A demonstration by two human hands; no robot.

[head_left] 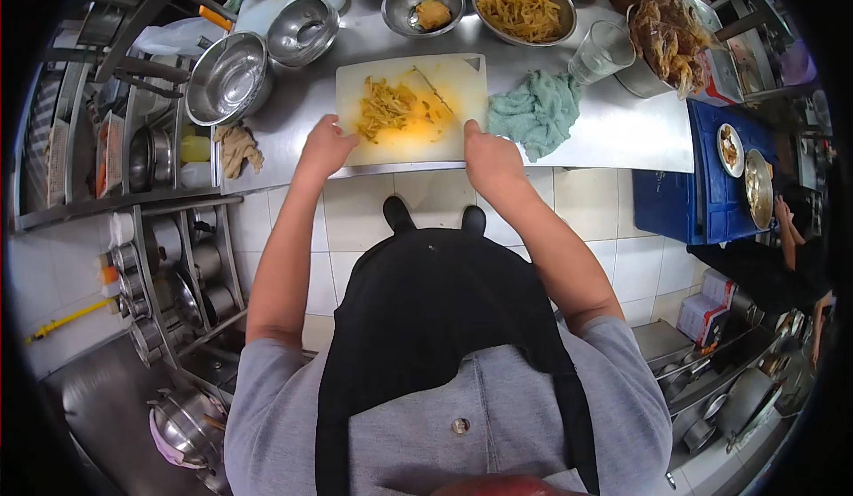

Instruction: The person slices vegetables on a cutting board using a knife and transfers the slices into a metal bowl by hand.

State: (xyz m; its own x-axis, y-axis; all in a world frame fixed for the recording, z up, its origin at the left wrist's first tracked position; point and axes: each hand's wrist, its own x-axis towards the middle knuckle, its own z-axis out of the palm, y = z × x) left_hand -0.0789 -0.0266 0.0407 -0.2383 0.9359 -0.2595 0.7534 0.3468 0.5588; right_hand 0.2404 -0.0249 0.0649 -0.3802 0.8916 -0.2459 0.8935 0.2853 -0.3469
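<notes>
A white cutting board (351, 83) lies on the steel counter, stained yellow in the middle. On it sits a pile of sliced yellow-green vegetable (388, 109). My left hand (327, 148) is at the board's left edge, thumb and forefinger apart, the thumb close to or touching the board. At the right edge my right hand (491, 158) is closed, thumb on top, around what looks like a knife handle. The thin knife (434, 92) slants up and left across the board, its blade hard to make out against the yellow surface. The handle is hidden by my fingers.
A green cloth (536, 112) and a clear glass (602, 53) are right of the board. Behind stand bowls of yellow strips (524, 9) and paste (425, 9). Steel bowls (229, 78) and a beige rag (238, 149) are left. Another person's hand (784, 212) shows far right.
</notes>
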